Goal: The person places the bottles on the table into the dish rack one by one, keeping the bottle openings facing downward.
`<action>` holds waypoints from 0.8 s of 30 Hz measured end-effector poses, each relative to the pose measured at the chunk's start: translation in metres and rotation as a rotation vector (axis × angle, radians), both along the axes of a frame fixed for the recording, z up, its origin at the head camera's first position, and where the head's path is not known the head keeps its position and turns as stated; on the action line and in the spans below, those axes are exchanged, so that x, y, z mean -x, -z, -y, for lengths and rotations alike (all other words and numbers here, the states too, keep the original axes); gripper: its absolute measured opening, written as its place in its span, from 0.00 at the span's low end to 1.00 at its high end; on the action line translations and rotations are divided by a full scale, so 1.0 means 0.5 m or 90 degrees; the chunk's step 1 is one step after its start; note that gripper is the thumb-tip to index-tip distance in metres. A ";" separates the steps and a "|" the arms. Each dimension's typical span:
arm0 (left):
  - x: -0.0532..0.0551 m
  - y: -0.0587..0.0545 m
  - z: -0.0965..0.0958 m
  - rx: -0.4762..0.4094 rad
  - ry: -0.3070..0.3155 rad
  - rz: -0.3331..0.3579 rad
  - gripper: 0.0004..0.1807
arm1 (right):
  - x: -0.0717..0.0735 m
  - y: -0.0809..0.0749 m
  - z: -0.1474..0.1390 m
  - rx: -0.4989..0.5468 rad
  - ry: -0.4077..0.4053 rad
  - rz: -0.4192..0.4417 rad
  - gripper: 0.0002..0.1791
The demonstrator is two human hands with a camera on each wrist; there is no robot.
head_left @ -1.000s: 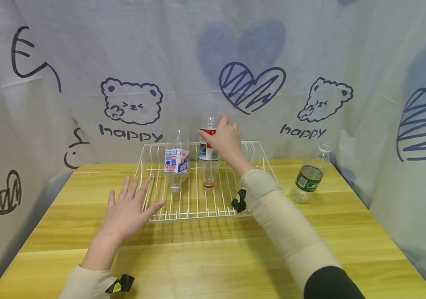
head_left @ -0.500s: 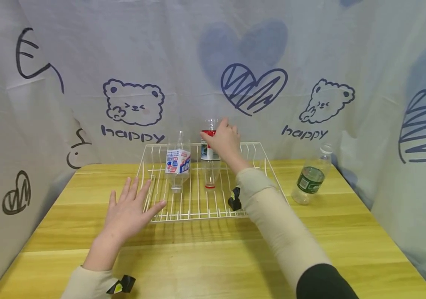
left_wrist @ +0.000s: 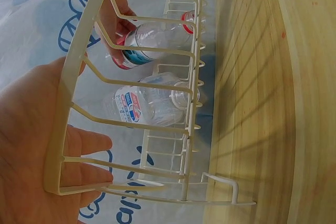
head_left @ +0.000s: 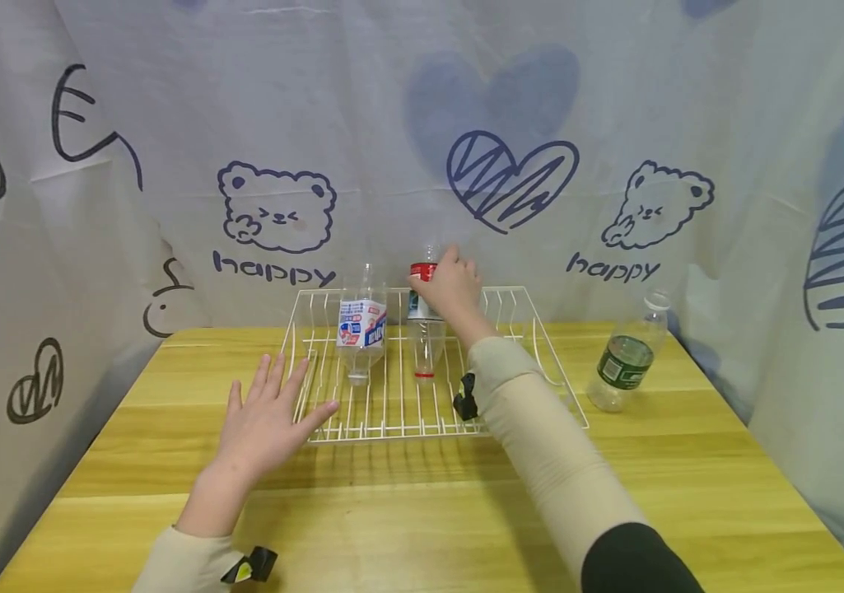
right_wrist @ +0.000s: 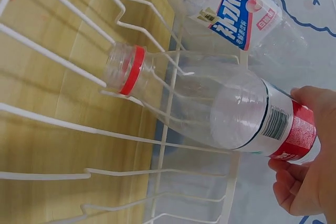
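My right hand [head_left: 453, 292] grips a clear plastic bottle [right_wrist: 210, 103] with a red and white label near its base. The bottle is upside down, its uncapped neck with a red ring pointing down among the wires of a white dish rack [head_left: 392, 429]. To its left a second clear bottle [head_left: 361, 325], with a blue, red and white label, stands neck-down in the rack. My left hand [head_left: 262, 416] is spread with straight fingers at the rack's front left corner; in the left wrist view its fingers overlap the rack's edge.
A clear bottle [head_left: 625, 362] with a green label and white cap stands upright on the wooden table [head_left: 392, 527], right of the rack. Behind the table hangs a pale cloth [head_left: 392, 107] with drawn bears and hearts.
The view has shifted slightly, so everything sits a little further right and lower. My right hand still holds the red-labelled bottle in the rack, and the left hand stays spread.
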State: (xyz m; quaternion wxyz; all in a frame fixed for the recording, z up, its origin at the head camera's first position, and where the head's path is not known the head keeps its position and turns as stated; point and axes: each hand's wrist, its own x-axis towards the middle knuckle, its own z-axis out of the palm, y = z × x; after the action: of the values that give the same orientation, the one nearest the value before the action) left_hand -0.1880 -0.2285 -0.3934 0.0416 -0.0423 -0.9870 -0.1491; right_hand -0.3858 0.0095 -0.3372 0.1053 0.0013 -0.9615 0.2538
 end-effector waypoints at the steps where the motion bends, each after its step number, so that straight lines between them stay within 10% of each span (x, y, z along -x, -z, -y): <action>1: 0.000 0.000 0.000 0.000 0.000 0.002 0.51 | 0.000 0.001 0.000 -0.003 0.001 0.005 0.49; 24: -0.003 0.000 -0.001 -0.015 -0.003 0.001 0.50 | -0.001 0.013 0.004 -0.056 -0.056 0.030 0.55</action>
State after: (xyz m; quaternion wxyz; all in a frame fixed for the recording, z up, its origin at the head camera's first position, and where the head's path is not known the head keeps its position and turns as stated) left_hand -0.1867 -0.2282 -0.3933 0.0418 -0.0394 -0.9853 -0.1609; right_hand -0.3852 0.0073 -0.3435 0.0708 0.0425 -0.9730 0.2155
